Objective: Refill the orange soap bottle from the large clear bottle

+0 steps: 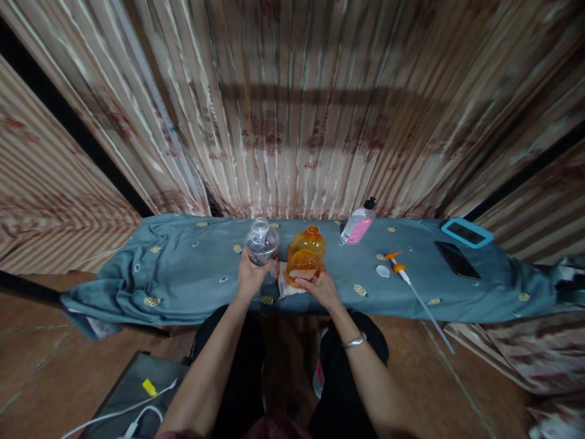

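Note:
My left hand (253, 274) is wrapped round a clear plastic bottle (262, 241) with an uncapped neck. Beside it, my right hand (320, 286) grips an amber bottle (306, 253), also without a cap, low on its near side. Both bottles stand close together near the cloth's front edge, the two a small gap apart. Under the amber bottle shows a whitish cloth (289, 286). To the right lies an orange and white pump top (400, 269) with a long tube reaching past the edge, and next to it a small white round disc (382, 271).
A pump bottle with a pink label (359, 224) stands at the back. On the right are a dark phone (457, 260) and a blue-framed object (467, 233). Teal patterned cloth (183, 277) covers the narrow table. White cables (123, 413) cross a dark surface at lower left.

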The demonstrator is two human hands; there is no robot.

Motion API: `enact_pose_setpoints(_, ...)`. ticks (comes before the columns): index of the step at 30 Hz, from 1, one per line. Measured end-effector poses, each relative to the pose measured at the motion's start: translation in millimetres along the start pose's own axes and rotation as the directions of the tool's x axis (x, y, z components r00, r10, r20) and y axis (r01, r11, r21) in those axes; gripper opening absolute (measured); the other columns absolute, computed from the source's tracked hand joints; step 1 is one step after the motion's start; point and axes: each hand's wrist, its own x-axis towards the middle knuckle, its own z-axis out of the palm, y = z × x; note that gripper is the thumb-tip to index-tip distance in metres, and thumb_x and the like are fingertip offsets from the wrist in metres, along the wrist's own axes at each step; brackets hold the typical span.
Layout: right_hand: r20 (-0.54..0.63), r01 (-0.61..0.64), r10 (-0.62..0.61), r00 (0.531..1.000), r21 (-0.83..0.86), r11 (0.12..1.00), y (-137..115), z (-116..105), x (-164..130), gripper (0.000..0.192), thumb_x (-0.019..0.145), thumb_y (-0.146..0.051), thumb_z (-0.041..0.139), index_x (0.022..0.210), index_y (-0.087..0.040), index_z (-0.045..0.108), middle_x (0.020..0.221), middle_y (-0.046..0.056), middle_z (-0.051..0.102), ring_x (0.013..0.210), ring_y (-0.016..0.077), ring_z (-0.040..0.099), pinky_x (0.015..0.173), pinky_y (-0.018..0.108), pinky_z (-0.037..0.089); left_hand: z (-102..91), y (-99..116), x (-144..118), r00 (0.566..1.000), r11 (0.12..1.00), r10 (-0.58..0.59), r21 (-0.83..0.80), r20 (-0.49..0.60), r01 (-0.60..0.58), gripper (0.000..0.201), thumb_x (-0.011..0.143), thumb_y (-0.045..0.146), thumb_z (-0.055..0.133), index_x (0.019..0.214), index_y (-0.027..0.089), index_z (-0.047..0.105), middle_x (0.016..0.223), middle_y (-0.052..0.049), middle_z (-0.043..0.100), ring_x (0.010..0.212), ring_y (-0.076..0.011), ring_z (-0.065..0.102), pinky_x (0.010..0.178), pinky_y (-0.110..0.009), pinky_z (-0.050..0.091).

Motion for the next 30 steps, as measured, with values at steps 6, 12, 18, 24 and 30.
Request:
enact_pose_setpoints(6,0.042,-0.005,0.003,0.999,0.049,0.999,8,4,0,0.045,0.088,-0.039,0.066,0.126,-0.018,0.055,0.113,0.007,0.063,0.1,0.0199,0.063,0.091,0.044,0.052,-35.0,21,5,0.993,0.995,0.096,-0.014,-0.062,-0.097,0.071,0.05,0.034,0.086,0.111,0.016,0.056,0.109,-0.009,0.069,0.102,-0.0264,0.066,0.095,-0.041,0.051)
enact_pose_setpoints(12,-0.178,0.047,-0.009,0.984,0.209,0.977,8,-15,-17,0.069,0.082,-0.035,0.072,0.143,-0.022,0.041,0.147,0.012,0.041,0.135,0.0318,0.04,0.112,0.06,0.029,-66.8,59,-31,1.0,0.983,0.025,-0.182,-0.009,-0.026,0.079,0.043,0.036,0.088,0.112,0.014,0.057,0.109,-0.01,0.07,0.101,-0.0274,0.068,0.092,-0.041,0.054)
enact_pose_setpoints(18,-0.061,-0.035,0.099,0.993,0.659,0.751,-21,2,-112,0.07,0.078,-0.04,0.077,0.139,-0.021,0.047,0.138,0.01,0.054,0.132,0.0274,0.046,0.116,0.056,0.024,-66.4,84,-96,0.964,0.953,-0.046,-0.277,0.262,0.12,0.069,0.043,0.036,0.09,0.101,0.014,0.06,0.103,-0.01,0.073,0.1,-0.0284,0.068,0.095,-0.044,0.053)
enact_pose_setpoints(24,0.392,-0.41,0.14,0.909,0.903,0.131,-40,11,-167,0.069,0.066,-0.085,0.058,0.106,-0.029,0.071,0.107,0.003,0.073,0.083,0.0202,0.071,0.069,0.038,0.058,-34.7,107,-145,0.812,0.844,-0.045,-0.413,0.582,0.343,0.067,0.045,0.031,0.09,0.102,0.014,0.06,0.099,-0.009,0.074,0.092,-0.0266,0.07,0.087,-0.039,0.057)
enact_pose_setpoints(30,0.36,-0.333,0.266,0.894,0.932,-0.142,-41,-11,-178,0.048,0.053,-0.058,0.087,0.087,-0.028,0.075,0.088,0.0,0.075,0.067,0.0134,0.07,0.056,0.022,0.055,-19.4,115,-167,0.687,0.846,0.101,-0.425,0.72,0.322,0.071,0.05,0.034,0.09,0.111,0.012,0.061,0.119,-0.015,0.069,0.111,-0.0326,0.066,0.102,-0.045,0.05)
